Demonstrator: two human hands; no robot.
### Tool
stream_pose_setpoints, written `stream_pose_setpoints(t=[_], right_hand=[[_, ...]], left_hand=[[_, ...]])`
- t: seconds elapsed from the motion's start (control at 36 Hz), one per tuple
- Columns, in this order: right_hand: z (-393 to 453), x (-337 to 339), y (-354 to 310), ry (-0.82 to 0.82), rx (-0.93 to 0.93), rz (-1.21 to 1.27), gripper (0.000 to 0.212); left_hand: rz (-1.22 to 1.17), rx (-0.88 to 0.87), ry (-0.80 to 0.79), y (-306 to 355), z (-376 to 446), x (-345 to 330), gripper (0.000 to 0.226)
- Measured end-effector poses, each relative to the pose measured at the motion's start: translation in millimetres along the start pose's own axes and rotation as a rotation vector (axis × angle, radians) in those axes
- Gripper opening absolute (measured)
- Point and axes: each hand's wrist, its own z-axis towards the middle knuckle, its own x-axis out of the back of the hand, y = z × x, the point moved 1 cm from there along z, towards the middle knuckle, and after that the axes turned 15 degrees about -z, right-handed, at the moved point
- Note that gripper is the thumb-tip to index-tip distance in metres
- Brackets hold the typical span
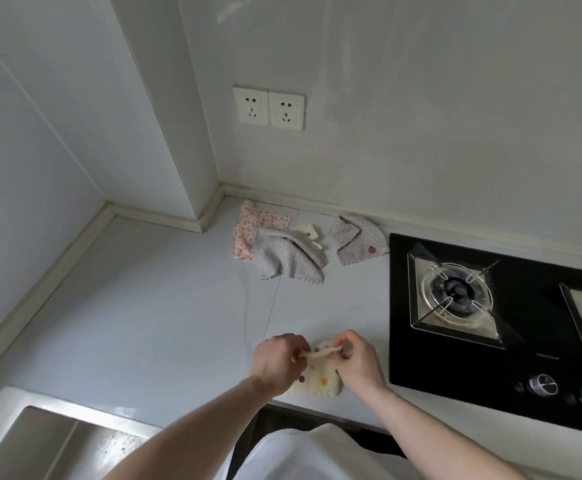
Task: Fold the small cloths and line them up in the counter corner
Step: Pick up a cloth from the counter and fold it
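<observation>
A small cream cloth with coloured dots (319,377) lies near the counter's front edge. My left hand (275,363) pinches its far edge at the left, and my right hand (359,362) pinches the same edge at the right, lifting it off the counter. Farther back, toward the corner, lies a loose heap: a pink dotted cloth (248,226), a grey dotted cloth (288,259) on top of it, and a cream cloth (312,233) partly hidden beneath. A separate grey-pink dotted cloth (357,239) lies to their right, its corners turned in.
A black gas hob (456,372) with burners and knobs fills the right side. A steel sink (40,441) sits at the lower left. Two wall sockets (269,107) are above the corner. A wall column juts out at the back left.
</observation>
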Motion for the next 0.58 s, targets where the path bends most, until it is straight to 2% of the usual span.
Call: stream_pose_setpoints(t=[0.08, 0.14, 0.22, 0.36, 0.5, 0.58], right_hand=[[-11.6, -0.4, 0.0, 0.033, 0.024, 0.02, 0.018], [-17.1, -2.6, 0.9, 0.036, 0.048, 0.006, 0.023], [-24.1, -8.4, 6.0, 0.037, 0.105, -0.085, 0.024], [-41.5, -14.6, 12.9, -0.072, 0.168, -0.23, 0.019], [-54.3, -22.2, 18.8, -0.169, 0.196, -0.36, 0.028], [-58.4, -22.7, 18.1, -0.202, 0.202, -0.387, 0.036]], left_hand=[[0.009, -0.029, 0.012, -4.4, -7.8, -1.2, 0.023], [0.022, -0.04, 0.022, -7.4, -13.1, -2.2, 0.024], [0.044, -0.048, 0.02, -11.9, -21.2, -3.3, 0.025], [0.128, -0.037, -0.018, -17.9, -35.4, -6.2, 0.022], [0.165, -0.004, -0.07, -21.6, -41.4, -9.5, 0.023], [0.143, 0.001, -0.041, -16.1, -41.6, -10.7, 0.021]])
